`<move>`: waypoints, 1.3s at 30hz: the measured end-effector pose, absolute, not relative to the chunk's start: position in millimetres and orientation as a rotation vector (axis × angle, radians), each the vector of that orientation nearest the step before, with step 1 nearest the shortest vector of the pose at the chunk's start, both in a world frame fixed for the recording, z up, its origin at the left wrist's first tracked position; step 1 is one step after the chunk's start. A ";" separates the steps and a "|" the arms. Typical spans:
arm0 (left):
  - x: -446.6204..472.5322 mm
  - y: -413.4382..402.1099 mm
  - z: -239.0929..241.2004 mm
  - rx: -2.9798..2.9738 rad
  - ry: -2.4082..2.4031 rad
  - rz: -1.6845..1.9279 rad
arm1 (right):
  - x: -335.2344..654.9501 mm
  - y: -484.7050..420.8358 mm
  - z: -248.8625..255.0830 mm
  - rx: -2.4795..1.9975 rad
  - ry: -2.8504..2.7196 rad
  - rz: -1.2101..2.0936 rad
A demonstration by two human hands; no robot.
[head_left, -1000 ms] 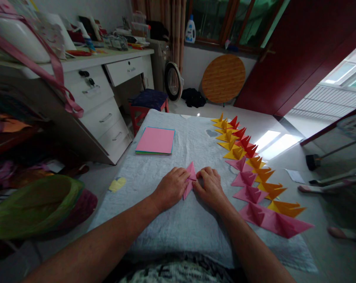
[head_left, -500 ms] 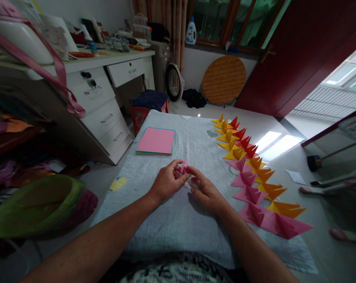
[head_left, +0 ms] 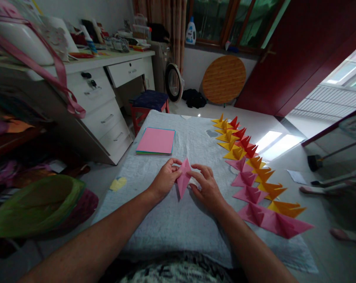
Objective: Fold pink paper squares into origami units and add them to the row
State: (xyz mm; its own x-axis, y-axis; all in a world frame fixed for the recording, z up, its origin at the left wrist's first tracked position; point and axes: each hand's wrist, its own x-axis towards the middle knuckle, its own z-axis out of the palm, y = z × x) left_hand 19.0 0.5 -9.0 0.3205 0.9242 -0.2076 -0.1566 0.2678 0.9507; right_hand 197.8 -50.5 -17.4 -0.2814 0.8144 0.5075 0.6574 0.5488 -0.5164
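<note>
A pink folded origami paper (head_left: 184,180), now a long diamond with a centre crease, is held over the cloth between my hands. My left hand (head_left: 166,177) pinches its left edge between thumb and fingers. My right hand (head_left: 206,182) is at its right side, the index finger touching the paper's face while the other fingers and thumb are spread apart. Beyond my left hand lies a square stack of coloured paper (head_left: 156,140) with a pink sheet on top. To the right stand rows of folded paper cranes, pink (head_left: 250,194), yellow (head_left: 228,136), orange (head_left: 270,190) and red (head_left: 245,139).
A pale blue cloth with heart shapes (head_left: 154,232) covers the table. A white desk with drawers (head_left: 103,106) and a stool (head_left: 150,100) stand at the left. A green-lined bin (head_left: 36,204) is on the floor at lower left.
The pink paper has turned from a narrow, edge-on shape to a wide diamond facing me. My right hand's fingers have spread and moved slightly right; my left hand keeps its pinch.
</note>
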 end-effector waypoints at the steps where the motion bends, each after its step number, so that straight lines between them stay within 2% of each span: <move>1: 20.1 -0.3 -9.6 1.039 0.959 0.891 | 197.7 -50.1 -16.9 -1.192 -2.043 0.238; 5: 19.3 -2.8 -9.7 1.252 0.990 0.832 | 198.6 -48.3 -16.1 -1.212 -2.090 0.195; 10: 7.0 -3.4 -6.7 1.986 1.141 0.677 | 201.1 -46.8 -20.2 -1.269 -2.119 0.206; 13: -1.4 -1.2 -5.8 2.234 1.104 0.587 | 201.7 -46.9 -21.6 -1.315 -2.129 0.256; 27: -8.8 4.3 -2.5 2.438 0.830 0.522 | 205.5 -48.3 -19.0 -1.299 -2.007 0.397; 39: -5.5 2.2 -7.6 2.674 0.897 0.452 | 201.8 -50.4 -18.6 -1.293 -2.128 0.356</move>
State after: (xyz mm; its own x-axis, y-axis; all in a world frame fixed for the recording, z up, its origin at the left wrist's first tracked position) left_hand -5.5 2.2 -7.6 0.7576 0.6207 0.2021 0.5315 -0.7663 0.3610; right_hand 201.8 -50.4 -18.6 -0.3318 0.8703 0.3640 0.7044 0.4852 -0.5181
